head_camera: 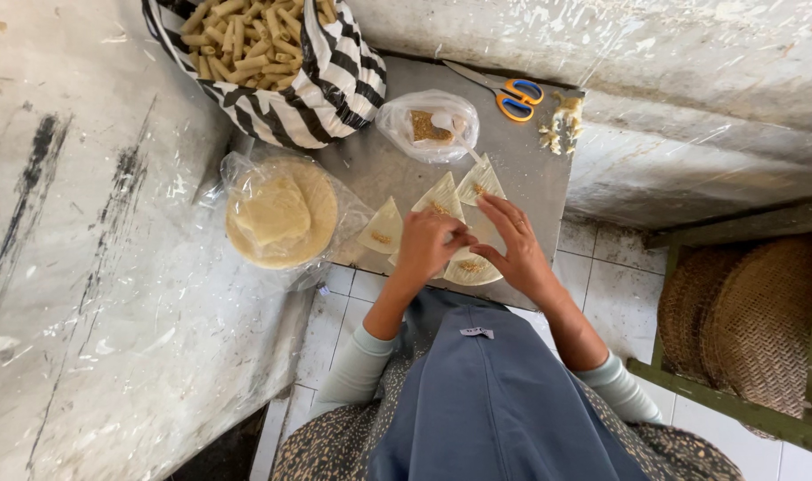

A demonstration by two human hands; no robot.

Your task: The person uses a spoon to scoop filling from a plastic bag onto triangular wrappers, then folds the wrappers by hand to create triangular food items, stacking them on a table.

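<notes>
Both my hands work over a pale triangular pastry sheet (471, 267) with brown filling at the near edge of a small grey metal table (530, 178). My left hand (426, 242) pinches the sheet's edge with bent fingers. My right hand (515, 245) lies flat with fingers spread on the same sheet. Three more triangular sheets with filling lie beyond: one at left (382, 228), one in the middle (441, 195), one at right (480, 181).
A clear bag with a round stack of wrappers (281, 214) lies left. A black-and-white striped bag of finished rolls (263, 53) stands behind it. A clear bag of brown filling (428, 125), orange-handled scissors (513, 93), woven trays (744, 312) on a green rack at right.
</notes>
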